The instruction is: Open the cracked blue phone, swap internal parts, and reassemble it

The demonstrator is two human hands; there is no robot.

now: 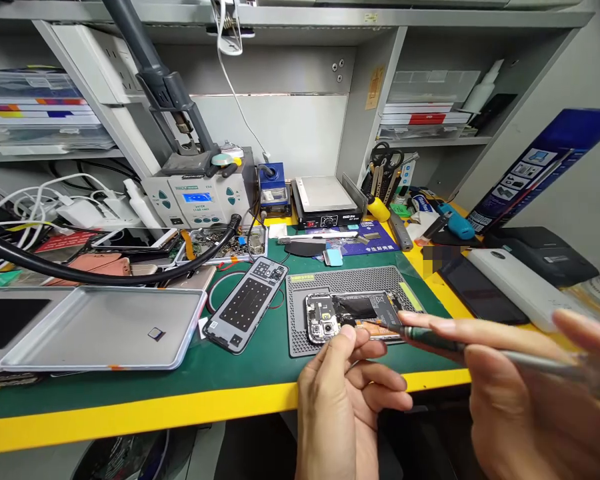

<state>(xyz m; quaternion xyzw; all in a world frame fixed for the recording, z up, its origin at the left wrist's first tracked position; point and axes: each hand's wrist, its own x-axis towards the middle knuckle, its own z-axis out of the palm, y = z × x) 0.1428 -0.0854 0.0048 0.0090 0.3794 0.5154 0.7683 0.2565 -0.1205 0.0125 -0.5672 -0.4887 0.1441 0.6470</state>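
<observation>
An opened phone (380, 303) lies on a grey perforated mat (300, 340), with its camera lenses, dark battery area and an orange strip exposed. My left hand (337, 393) is at the phone's near edge, thumb and forefinger pinched by a small dark piece that I cannot make out; the other fingers are curled. From the right, my right hand (520, 387) grips a slim tool with a green and silver handle (433, 339). Its thin dark tip points left over the phone, close to my left fingertips. Whether the tip touches is unclear.
Left of the mat lies a detached phone back panel (247, 307). A shallow tray (105, 327) holds a small dark piece. Behind stand a soldering station (197, 200) and a hot plate (327, 200). A thick black hose (105, 275) crosses the left side. Phones (485, 287) lie at right.
</observation>
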